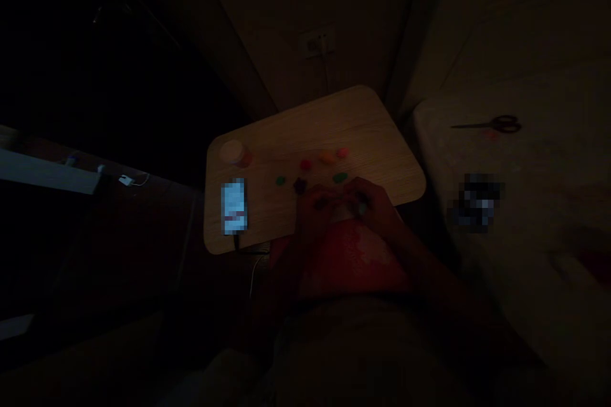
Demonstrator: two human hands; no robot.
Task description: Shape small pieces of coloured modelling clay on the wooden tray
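The room is very dark, so fine detail is lost. My left hand (312, 206) and my right hand (375, 200) meet over the near edge of a small wooden table (281, 127), fingers curled and close together. A small greenish patch (361, 208) shows at my right fingers; what the hands hold is hard to make out. Just beyond them lie small coloured lumps: a green one (340, 177), a dark one (300, 186), a red one (305, 165), an orange one (326, 157), a pink one (342, 152) and another green one (280, 180).
A lit phone (233, 206) with a cable lies at the table's left, below a pale-lidded jar (233, 152). Scissors (501, 124) and a blurred dark item (477, 202) rest on the pale surface at right. A wall socket (317, 41) holds a plug.
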